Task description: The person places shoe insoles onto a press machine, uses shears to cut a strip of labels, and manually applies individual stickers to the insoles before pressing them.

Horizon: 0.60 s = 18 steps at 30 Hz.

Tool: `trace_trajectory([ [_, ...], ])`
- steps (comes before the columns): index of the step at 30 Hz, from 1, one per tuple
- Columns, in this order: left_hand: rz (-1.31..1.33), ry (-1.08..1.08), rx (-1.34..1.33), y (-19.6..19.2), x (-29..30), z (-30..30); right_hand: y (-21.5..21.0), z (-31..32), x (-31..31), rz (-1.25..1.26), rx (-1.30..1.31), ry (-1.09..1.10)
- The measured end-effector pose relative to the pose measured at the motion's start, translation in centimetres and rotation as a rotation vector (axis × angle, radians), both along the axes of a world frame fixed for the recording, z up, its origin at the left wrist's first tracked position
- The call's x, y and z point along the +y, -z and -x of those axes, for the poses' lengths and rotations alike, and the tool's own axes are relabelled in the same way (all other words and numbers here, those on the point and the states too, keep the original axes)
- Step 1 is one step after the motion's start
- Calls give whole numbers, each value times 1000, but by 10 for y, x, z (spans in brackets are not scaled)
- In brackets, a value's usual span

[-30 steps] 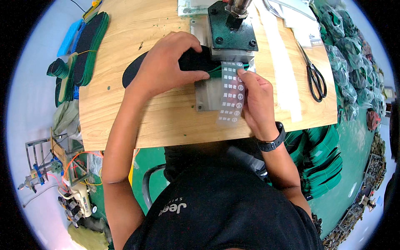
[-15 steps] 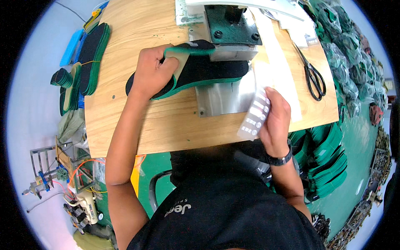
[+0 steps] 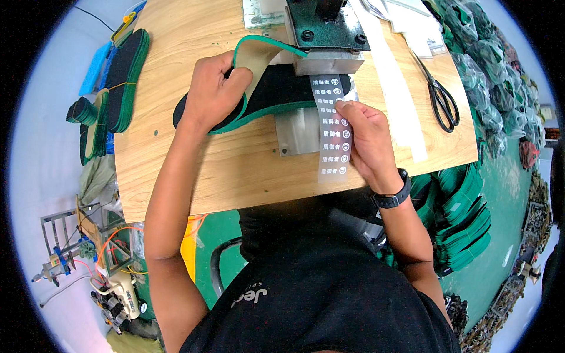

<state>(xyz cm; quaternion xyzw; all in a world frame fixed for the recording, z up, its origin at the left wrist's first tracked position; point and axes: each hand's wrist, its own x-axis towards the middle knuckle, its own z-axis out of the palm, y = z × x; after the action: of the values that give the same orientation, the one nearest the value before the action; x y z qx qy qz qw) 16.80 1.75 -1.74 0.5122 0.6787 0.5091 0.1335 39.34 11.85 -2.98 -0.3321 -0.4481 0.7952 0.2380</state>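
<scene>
On the light wooden table 1 person is working with 2 bare hands at 1 dark metal press with a steel block under it. The left hand is grasping 1 black foam insole with a green edge, the fingers curled around its folded-up heel part so that the beige underside is showing; the rest of the insole is lying flat across the table and reaching under the steel block. The right hand, with 1 black watch on the wrist, is pinching 1 clear plastic strip printed with white round marks with the thumb and fingertips on the strip's right edge; the strip is lying over the insole, its upper end just under the press and its lower end hanging toward the person. Beneath the strip 1 flat grey metal plate is lying on the table. To the right, 1 pair of black scissors and 1 long white band are resting, well apart from the hands. At the table's left edge 1 stack of more black and green insoles is standing. Compared with half a second ago, the strip is now laid across the insole under the press instead of being held lower beside the plate, and the left hand is now folding the insole's end upward.
</scene>
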Motion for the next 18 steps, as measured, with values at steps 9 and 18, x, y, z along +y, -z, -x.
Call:
trace_trajectory([
  [9,43,-46,163,-3,1,-4,3,8,1,13,-28,6],
  [18,295,31,377,-7,4,-21,4,4,4,-65,-46,-48],
])
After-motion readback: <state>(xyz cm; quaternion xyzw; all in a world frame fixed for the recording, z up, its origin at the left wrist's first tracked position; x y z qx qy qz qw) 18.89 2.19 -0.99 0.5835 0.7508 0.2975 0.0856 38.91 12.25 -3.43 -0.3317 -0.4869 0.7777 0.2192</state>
